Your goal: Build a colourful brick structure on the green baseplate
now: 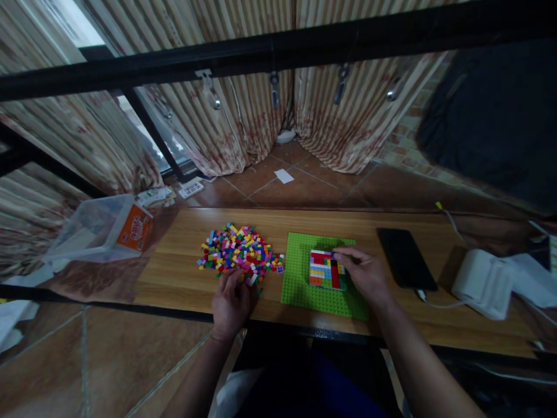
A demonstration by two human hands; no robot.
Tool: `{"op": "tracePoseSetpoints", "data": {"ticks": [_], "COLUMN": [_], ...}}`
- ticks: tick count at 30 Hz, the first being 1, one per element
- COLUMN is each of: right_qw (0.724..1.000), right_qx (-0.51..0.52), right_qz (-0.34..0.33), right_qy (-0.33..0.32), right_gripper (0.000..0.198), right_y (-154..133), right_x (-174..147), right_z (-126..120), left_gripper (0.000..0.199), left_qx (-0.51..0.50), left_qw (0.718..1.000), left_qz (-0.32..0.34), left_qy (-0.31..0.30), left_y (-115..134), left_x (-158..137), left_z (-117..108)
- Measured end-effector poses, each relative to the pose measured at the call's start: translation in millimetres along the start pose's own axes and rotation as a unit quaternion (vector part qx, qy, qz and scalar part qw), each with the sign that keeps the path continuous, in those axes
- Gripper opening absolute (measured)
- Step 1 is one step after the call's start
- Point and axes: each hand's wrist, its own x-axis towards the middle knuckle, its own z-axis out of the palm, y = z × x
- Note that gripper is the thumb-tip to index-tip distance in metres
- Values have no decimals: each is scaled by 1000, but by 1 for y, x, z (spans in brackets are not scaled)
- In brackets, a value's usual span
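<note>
A green studded baseplate [300, 296] lies on the wooden table. On it stands a flat square build of coloured toy bricks [322, 271], with red, white, orange, yellow and blue parts. My right hand [363, 273] pinches a small blue brick [337, 255] at the build's far right corner; its fingers partly cover that side. To the left is a loose heap of small coloured bricks [239, 247]. My left hand [231, 302] is at the heap's near edge, fingers curled together. Whatever may be between those fingertips is hidden. A purple printed brick [279, 269] lies between heap and baseplate.
Right of the baseplate, a black tablet [407, 258] lies plugged into a white cable. A white boxy device [483, 283] stands beyond it. A clear plastic bin [98, 226] with an orange label sits left of the table. A black metal bar [278, 49] crosses the view above.
</note>
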Motion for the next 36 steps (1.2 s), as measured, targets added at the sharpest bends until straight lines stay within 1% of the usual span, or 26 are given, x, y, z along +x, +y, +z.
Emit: {"op": "tracePoseSetpoints", "data": {"ticks": [5, 12, 18, 23, 28, 31, 36], "right_qw": [1000, 999, 998, 995, 993, 993, 991], "right_qx": [-24, -25, -21, -19, -47, -54, -59], "right_qz": [-5, 16, 57, 86, 90, 79, 81], "right_qy": [-17, -26, -33, -49, -58, -67, -86], "right_gripper": [26, 28, 27, 31, 29, 26, 28], "right_y": [3, 2, -3, -7, -13, -14, -13], "right_x": [3, 2, 2, 6, 10, 11, 13], "right_z": [3, 2, 0, -2, -4, -5, -7], "left_gripper": [26, 25, 24, 24, 25, 25, 24], "left_qx": [-14, -10, -13, -12, -13, -12, -13], "left_qw": [1000, 1000, 1000, 1000, 1000, 1000, 1000], "left_qz": [4, 4, 9, 4, 3, 5, 6], "left_qy": [0, 11, 6, 9, 13, 9, 8], "left_y": [1, 1, 2, 2, 2, 1, 1], "left_x": [0, -1, -1, -1, -1, -1, -1], "left_z": [1, 3, 2, 3, 4, 4, 4]}}
